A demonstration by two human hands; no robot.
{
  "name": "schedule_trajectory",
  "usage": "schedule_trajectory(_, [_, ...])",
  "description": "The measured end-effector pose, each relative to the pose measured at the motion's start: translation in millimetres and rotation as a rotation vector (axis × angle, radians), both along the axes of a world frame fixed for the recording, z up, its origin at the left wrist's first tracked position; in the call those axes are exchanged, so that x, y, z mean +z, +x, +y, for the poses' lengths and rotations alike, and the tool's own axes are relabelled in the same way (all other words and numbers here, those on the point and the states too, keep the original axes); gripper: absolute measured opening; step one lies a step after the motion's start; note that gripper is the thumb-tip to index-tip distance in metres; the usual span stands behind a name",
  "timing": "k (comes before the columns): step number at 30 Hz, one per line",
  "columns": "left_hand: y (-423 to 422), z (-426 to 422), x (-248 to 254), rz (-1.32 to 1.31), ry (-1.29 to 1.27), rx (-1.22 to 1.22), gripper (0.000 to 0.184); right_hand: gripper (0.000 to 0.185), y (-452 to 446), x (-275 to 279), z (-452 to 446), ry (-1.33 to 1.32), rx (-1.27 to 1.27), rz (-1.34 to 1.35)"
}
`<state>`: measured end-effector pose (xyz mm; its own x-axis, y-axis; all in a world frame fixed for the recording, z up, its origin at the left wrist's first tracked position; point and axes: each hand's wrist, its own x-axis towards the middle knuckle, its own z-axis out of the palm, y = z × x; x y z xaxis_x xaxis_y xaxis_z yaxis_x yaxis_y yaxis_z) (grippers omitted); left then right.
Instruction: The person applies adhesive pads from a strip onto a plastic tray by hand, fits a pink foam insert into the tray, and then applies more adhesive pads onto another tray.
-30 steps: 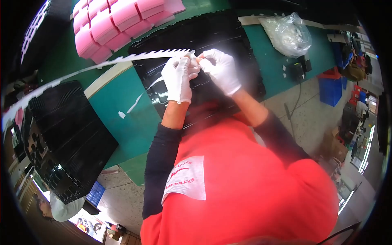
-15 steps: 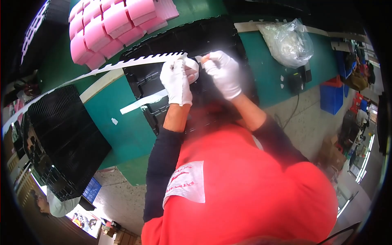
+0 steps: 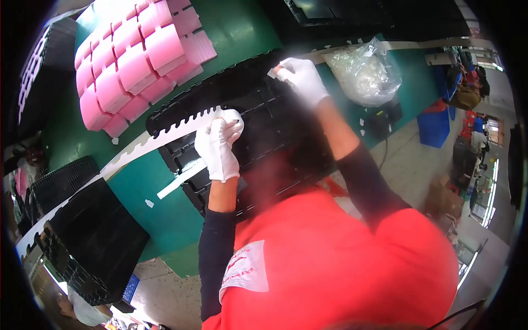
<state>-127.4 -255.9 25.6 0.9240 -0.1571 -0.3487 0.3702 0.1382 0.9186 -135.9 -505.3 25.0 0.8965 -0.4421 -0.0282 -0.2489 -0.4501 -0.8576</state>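
My left hand point(image 3: 219, 147), in a white glove with bare fingertips, is closed on a long white notched strip point(image 3: 181, 127). The strip loops over at the fingers, its plain tail slants down to the left, and its notched length runs far to the left. A small white piece point(image 3: 273, 72) is pinched in the fingertips of my right hand point(image 3: 301, 80), which is gloved too and raised over the far edge of a black tray point(image 3: 264, 124). The tray lies beneath both hands on the green table.
Pink foam blocks point(image 3: 132, 60) are stacked at the back left. Black trays point(image 3: 102, 234) stand in a stack at the left. A clear plastic bag point(image 3: 368, 74) lies at the back right. A person point(image 3: 82, 308) is at the lower left.
My right hand has moved away from my left hand, carrying the small white piece. My left hand and the strip sit lower and further left in view. The camera view has shifted as well.
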Motion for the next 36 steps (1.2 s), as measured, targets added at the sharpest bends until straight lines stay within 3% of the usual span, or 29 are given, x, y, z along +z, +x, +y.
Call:
schedule_trajectory(3, [1.3,0.0,3.0,-0.053,0.182,-0.071,0.027,0.024,3.7,5.4,2.8,-0.038,-0.024,0.058])
schedule_trajectory(5, [2.3,-1.9,8.9,0.062,0.033,0.013,0.028,0.023,8.1,3.8,5.7,-0.076,-0.041,0.078])
schedule_trajectory(6, [2.5,-2.6,10.2,0.171,-0.117,0.095,0.028,0.022,11.5,1.4,6.2,-0.186,-0.049,0.117])
schedule_trajectory(8, [3.3,-2.7,7.4,0.175,-0.102,0.085,0.028,0.021,17.1,-1.3,12.0,-0.297,-0.057,0.159])
schedule_trajectory(10, [2.9,-3.2,8.7,0.179,-0.087,0.074,0.027,0.018,21.5,-2.0,19.9,-0.69,-0.073,0.203])
schedule_trajectory(16, [0.1,-4.1,8.1,0.079,-0.016,0.013,0.025,0.016,27.9,7.3,11.8,-0.584,-0.008,0.288])
schedule_trajectory(21, [-0.5,-7.8,14.6,0.229,-0.185,0.118,0.024,0.021,36.7,7.7,-0.7,-0.515,0.062,0.384])
schedule_trajectory(24, [-4.2,-3.6,-9.3,0.088,-0.254,0.043,0.023,0.023,43.1,12.2,-9.1,-0.503,0.136,0.439])
schedule_trajectory(28, [-5.0,-5.6,-0.6,0.177,-0.369,0.074,0.022,0.023,46.5,11.4,-15.3,-0.426,0.156,0.475])
schedule_trajectory(30, [-6.0,-5.7,0.7,-0.142,0.119,-0.108,0.022,0.022,48.1,14.9,-15.0,-0.459,0.169,0.49])
schedule_trajectory(31, [-6.7,-6.8,3.8,-0.142,0.119,-0.108,0.022,0.022,48.5,16.8,-14.0,-0.491,0.18,0.505])
schedule_trajectory(33, [-8.9,-9.9,10.5,0.146,-0.241,0.052,0.023,0.021,45.4,14.2,-12.1,-0.566,0.189,0.464])
schedule_trajectory(34, [-10.0,-10.0,8.1,0.146,-0.241,0.054,0.023,0.021,44.1,13.0,-11.0,-0.639,0.198,0.422])
schedule_trajectory(36, [-11.9,-8.8,1.6,-0.152,0.038,-0.085,0.024,0.021,43.3,12.6,-6.9,-0.664,0.191,0.439])
